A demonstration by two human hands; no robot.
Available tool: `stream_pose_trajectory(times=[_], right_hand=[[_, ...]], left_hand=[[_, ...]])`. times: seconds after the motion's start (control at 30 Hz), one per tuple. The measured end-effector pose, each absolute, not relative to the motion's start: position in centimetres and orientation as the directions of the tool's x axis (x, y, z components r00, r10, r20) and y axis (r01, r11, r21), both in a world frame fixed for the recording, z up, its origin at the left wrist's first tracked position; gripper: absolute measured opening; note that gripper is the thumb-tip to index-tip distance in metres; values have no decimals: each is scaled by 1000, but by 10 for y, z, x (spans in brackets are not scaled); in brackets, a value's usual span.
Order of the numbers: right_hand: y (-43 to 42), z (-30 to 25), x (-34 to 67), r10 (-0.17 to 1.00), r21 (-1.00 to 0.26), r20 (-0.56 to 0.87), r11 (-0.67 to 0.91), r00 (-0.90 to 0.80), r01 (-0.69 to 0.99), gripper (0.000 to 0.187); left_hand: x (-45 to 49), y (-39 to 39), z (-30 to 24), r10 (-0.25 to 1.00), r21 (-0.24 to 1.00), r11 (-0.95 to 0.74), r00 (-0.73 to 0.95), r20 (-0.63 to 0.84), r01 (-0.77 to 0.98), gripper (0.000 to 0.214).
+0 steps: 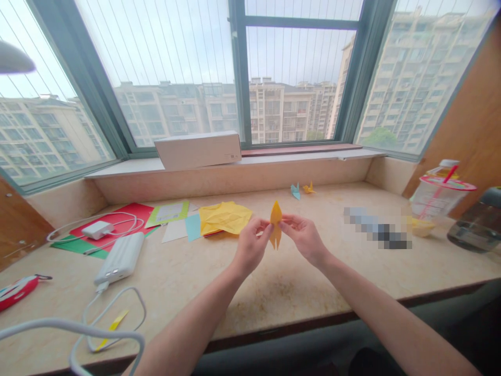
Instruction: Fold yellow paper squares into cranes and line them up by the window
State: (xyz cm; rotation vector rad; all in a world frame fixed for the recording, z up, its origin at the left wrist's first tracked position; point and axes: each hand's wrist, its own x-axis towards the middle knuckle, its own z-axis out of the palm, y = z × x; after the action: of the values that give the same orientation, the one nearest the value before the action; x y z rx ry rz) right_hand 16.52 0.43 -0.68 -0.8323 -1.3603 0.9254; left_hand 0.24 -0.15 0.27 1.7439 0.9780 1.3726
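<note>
A narrow folded piece of yellow origami paper (276, 222) is held upright above the counter, pointed at its top and split into two points at its bottom. My left hand (253, 243) pinches its left edge between thumb and fingers. On the opposite edge, my right hand (304, 235) grips it in the same way. Behind my left hand lies a crumpled yellow sheet (225, 218). Farther back stand a small light-blue paper crane (295, 191) and a small yellow paper crane (309, 188).
Left lie red paper (135, 216), a white power bank (121, 258) with a looping cable (70, 325), and a charger (97, 230). A white box (198, 149) sits on the window ledge. Right are a plastic cup (432, 201), a dark jar (477, 222) and a pixelated object (376, 228).
</note>
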Motion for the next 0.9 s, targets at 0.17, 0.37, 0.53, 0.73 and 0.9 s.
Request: stream_pose_trajectory(times=[0.17,0.37,0.53,0.73,0.9], right_hand=[[6,-6,167,908,-905,414,419,66,-78,32],[5,-3,168,925,-920,373,378,65,-101,33],[6,-5,167,918,-913,396,395,18,-97,33],[4,-8,165,885,-885,464,465,-39,28,43],[1,-5,164,869,-868,495,495,-2,39,43]], left_hand=[[5,-2,-2,884,879,-450,220,413,156,22],[7,-4,-3,900,934,-351,301,314,73,27],[6,0,-1,930,969,-244,274,246,-41,28],[4,1,2,955,978,-142,238,176,-154,37],[6,-1,3,949,965,-180,225,222,-192,42]])
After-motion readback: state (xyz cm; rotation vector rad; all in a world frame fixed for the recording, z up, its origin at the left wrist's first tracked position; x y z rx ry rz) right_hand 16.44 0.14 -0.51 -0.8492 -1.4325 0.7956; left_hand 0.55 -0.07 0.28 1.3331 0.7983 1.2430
